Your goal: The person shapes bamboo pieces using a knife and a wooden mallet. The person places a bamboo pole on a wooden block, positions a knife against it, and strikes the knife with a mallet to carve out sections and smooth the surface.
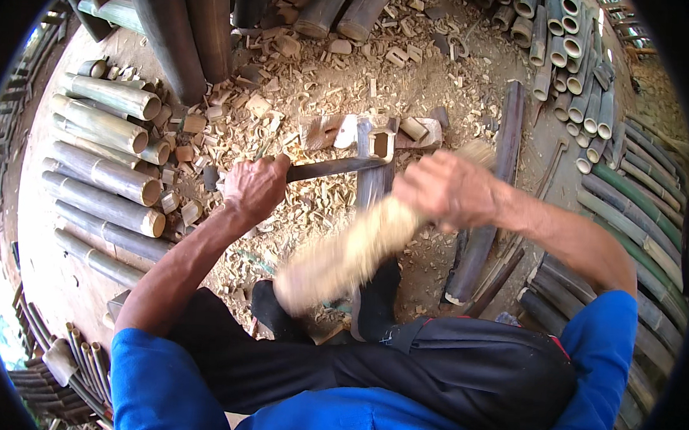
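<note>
While the person sits low over the dirt floor in blue sleeves and dark trousers, the right hand is closed tight round a pale, blurred wooden club that slants down toward the knees. The left hand is wrapped fully round the handle of a dark flat-bladed metal chopper, whose blade lies across the top of an upright split bamboo piece standing between the feet. A glancing blow from the club could, I judge, knock the blade sideways toward the left fingers, or tip the narrow piece over, since nothing but the blade steadies it. The bamboo piece looks greyish outside and pale at its cut top, hollow and thin-walled. Beyond it, pale wood chips litter the floor; cut grey-green bamboo tubes lie stacked toward the floor's left edge, and thinner bamboo tubes toward the far right.
</note>
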`<state>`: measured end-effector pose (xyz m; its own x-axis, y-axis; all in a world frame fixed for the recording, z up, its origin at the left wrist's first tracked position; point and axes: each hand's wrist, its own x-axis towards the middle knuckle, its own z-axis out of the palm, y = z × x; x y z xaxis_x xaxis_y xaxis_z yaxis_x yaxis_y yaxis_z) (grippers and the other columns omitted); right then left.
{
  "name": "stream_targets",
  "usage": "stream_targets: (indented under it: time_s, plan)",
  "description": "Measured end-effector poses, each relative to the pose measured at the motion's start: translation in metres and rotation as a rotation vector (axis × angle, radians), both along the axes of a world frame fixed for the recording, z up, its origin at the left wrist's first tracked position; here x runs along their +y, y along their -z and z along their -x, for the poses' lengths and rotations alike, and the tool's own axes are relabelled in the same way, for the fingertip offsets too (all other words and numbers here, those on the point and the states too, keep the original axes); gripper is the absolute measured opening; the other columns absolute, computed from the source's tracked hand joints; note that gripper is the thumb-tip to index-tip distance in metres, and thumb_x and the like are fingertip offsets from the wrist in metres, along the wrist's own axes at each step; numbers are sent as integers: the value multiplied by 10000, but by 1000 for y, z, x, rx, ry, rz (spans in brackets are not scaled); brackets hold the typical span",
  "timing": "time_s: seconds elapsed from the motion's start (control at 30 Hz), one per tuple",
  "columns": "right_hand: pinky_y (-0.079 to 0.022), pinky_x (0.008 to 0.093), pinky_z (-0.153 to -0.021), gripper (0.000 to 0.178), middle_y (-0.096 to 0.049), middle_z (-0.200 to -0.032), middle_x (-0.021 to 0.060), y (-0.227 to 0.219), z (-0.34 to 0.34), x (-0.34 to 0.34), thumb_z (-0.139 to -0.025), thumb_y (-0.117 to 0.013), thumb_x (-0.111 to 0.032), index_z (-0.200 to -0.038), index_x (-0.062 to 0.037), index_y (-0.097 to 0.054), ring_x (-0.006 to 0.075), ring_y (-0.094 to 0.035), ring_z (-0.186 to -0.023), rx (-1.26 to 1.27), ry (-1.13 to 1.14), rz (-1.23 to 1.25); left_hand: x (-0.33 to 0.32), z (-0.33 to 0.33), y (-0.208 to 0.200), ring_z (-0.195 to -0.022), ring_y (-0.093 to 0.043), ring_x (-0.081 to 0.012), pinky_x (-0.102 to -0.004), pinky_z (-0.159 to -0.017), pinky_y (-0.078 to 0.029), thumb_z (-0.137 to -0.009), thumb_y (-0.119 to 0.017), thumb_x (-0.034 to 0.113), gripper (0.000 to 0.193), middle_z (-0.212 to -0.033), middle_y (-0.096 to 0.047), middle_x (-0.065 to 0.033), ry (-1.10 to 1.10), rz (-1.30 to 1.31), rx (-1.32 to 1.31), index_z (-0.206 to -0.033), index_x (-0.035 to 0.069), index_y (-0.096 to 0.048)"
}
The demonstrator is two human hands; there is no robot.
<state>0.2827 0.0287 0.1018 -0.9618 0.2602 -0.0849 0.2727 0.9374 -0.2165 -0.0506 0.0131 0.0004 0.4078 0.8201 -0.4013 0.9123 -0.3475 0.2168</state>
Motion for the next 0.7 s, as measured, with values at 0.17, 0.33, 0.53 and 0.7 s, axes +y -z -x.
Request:
stream_targets:
  time_s: [0.17, 0.33, 0.53, 0.7]
  plan:
    - [-600, 351, -643, 224, -626, -815, 56, 37, -28, 31, -766, -704, -44, -955, -47, -584, 185, -654, -752, -76, 217, -21, 2, -4, 6, -592, -667, -267, -443, -506, -520, -997, -480, 123, 145, -769, -685, -176, 8, 11, -17, -961, 20, -576]
    - [-580, 316, -604, 291, -626, -815, 105, 14, 0, 0, -789, -733, -69, -1026, -32, -566, 197, -650, -727, 106, -97, -12, 2, -1, 17, -606, -669, -268, -436, -501, -525, -996, -488, 110, 112, -859, -686, -215, -20, -21, -37, -1005, 16, -549]
    - [-605, 341, -647, 336, -655, -842, 122, 18, -5, 30, -756, -749, -25, -1042, -26, -574, 204, -673, -742, -198, 139, -144, -2, 3, 21, -545, -623, -294, -443, -419, -464, -983, -478, 117, 113, -821, -661, -231, -21, -152, -98, -938, 25, -526]
    - [-590, 331, -709, 373, -654, -908, 79, 39, -6, 27, -702, -816, -81, -975, -107, -562, 188, -667, -848, 179, -77, 66, 1, -2, 25, -538, -627, -295, -451, -421, -457, -981, -469, 109, 101, -806, -662, -225, -11, -187, -111, -934, 37, -523]
